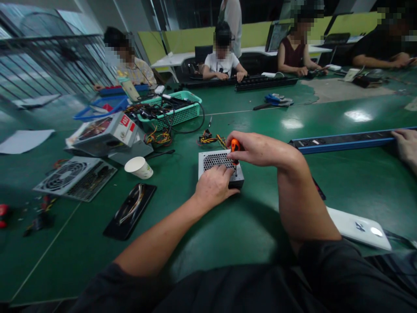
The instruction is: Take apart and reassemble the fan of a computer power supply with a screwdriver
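Note:
A small grey metal box with a perforated top point(215, 160) sits on the green table point(254, 217) in front of me. My left hand point(215, 186) rests on its near edge, fingers curled and pressed against it. My right hand point(257, 149) is closed around the orange handle of a screwdriver point(235, 150), held upright with its tip down on the box's right side. Coloured wires point(210, 139) run out behind the box.
Left of me lie a paper cup point(139, 167), a black tray of wires point(130, 211), a fan cover point(74, 177), another power supply point(107, 132) and a green basket point(176, 108). A blue power strip point(345, 141) lies right, another person's hand point(407, 145) on it. Several people sit across.

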`<state>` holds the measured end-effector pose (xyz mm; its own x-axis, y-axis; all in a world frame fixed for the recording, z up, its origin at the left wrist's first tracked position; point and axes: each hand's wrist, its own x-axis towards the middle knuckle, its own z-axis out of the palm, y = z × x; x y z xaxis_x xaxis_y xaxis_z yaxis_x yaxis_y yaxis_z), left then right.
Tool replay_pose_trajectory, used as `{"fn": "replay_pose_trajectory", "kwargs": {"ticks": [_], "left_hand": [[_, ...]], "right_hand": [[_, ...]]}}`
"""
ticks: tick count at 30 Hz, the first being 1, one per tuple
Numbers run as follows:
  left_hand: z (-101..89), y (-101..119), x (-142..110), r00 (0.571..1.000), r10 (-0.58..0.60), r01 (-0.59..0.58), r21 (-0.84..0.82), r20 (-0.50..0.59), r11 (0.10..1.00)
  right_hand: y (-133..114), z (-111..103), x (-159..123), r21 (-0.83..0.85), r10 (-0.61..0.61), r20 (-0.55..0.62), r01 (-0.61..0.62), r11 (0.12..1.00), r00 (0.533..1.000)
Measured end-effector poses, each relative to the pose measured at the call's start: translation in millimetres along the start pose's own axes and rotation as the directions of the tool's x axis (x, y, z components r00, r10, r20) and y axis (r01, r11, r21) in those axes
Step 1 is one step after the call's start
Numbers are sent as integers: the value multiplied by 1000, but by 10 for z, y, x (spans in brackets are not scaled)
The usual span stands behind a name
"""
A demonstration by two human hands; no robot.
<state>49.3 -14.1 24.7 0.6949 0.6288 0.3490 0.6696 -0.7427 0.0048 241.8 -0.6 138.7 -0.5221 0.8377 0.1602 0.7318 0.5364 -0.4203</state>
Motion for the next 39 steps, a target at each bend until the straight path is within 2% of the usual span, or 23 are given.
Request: {"fn": "replay_pose_trajectory", "kwargs": {"ticks": [11,25,32,39], "left_hand": [[44,61,4,999,-49,50,76,-12,996],[-8,52,11,999,-47,46,32,17,998],[40,85,4,998,-64,66,63,-19,996],[-13,91,-2,998,-65,65,44,-10,997]], "right_hand": [[-34,-4,-14,-22,11,9,-10,1000,1000],[-39,-9,-15,-29,-3,22,4,1000,1000],[-40,-12,-23,-31,8,30,-7,999,1000],[-63,-30,-31,-12,-8,34,8,1000,999]]}}
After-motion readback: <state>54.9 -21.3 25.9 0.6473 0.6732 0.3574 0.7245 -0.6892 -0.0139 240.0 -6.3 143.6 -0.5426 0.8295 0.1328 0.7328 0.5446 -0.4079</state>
